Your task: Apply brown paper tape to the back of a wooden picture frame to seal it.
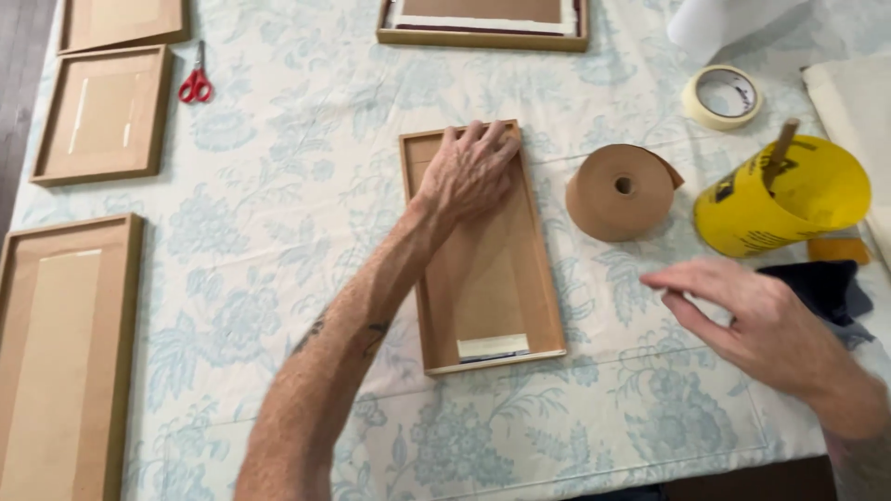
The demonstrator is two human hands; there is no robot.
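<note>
Head view, left hand [471, 173] flat on wooden frame [483, 249], right hand [742, 320] loose, empty, beside it.

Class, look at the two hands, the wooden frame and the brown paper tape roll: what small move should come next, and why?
Probably the right hand, open and hovering, reaches to the brown paper tape roll just beyond it, since the left hand already presses flat on the wooden frame.

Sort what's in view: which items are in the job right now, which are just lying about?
In hand:
- left hand pressed flat on the backing of the wooden frame at centre
- right hand open, in the air near the brown paper tape roll

Lying about:
- red scissors
- masking tape roll
- yellow container with a stick in it
- other frames, left and top
</note>
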